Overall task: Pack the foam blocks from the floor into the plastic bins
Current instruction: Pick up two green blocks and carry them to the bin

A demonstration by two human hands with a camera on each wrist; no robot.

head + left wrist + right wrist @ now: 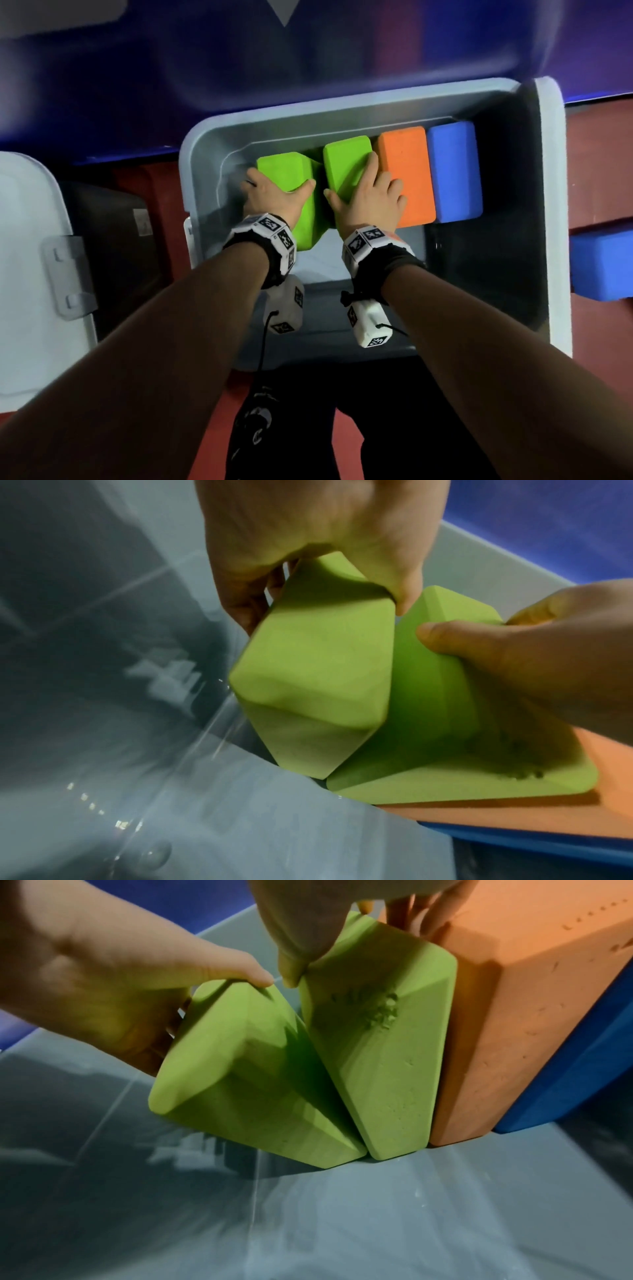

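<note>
- Fingers [246, 599] of the left hand [274, 200] curl round the left green block [291, 178], thumb on its near-right edge and the others down its far left side — a firm clamp.
- Fingers [371, 164] of the right hand [366, 202] wrap the right green block [346, 164]; the thumb presses its left face, and the other fingers slip between it and the orange block [406, 171].
- Both green blocks stand on end inside the grey plastic bin [205, 144], tilted so their bases meet on the bin floor while their tops lean apart.
- Right green block leans against the orange block, which stands upright, touching the blue block [454, 171] to its right — four in a row along the far wall.
- Another blue block [603, 267] lies outside the bin on the red floor [596, 137], just beside its right rim.
- A second bin [34, 240] sits to the left, near the first one.
- Wrist bands [277, 236] with black-and-white markers sit on both forearms.
</note>
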